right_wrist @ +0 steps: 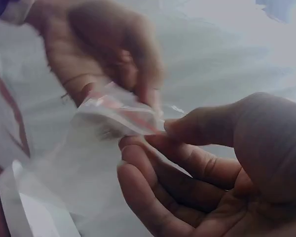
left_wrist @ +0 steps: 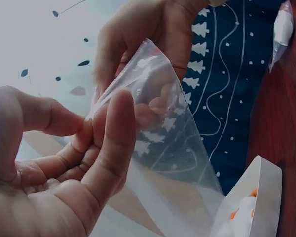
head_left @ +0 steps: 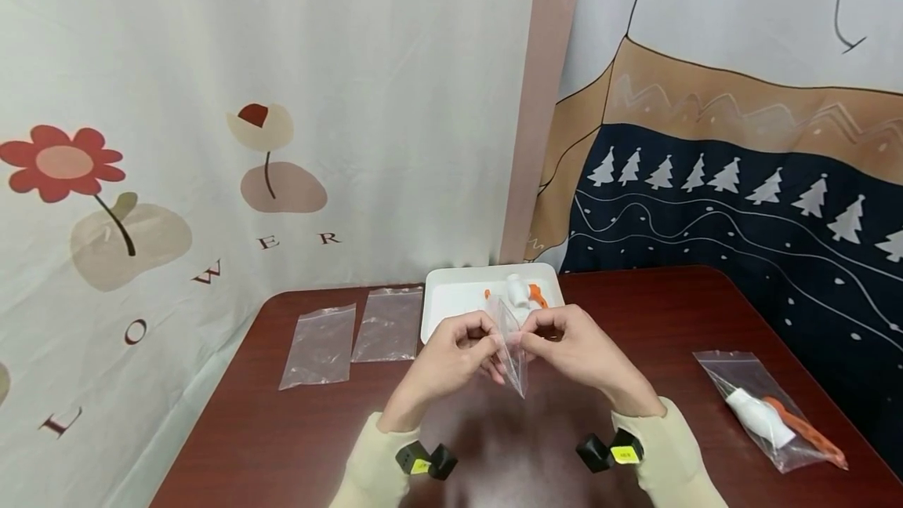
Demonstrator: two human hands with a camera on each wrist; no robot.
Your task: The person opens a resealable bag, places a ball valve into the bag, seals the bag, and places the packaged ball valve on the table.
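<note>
A clear zip bag hangs between both hands over the middle of the table, its top edge uppermost. My left hand pinches one side of that edge between thumb and fingers; in the left wrist view the see-through bag slants down to the right. My right hand pinches the opposite side, and in the right wrist view its thumb and forefinger meet at a reddish strip along the bag's mouth. Nothing shows inside the bag. Just behind the hands stands a white tray with a white bottle-like thing and orange pieces.
Two flat clear zip bags lie on the table's left side. At the right edge rests a filled zip bag holding a white piece and an orange tool-like piece. A printed curtain hangs behind the dark red table.
</note>
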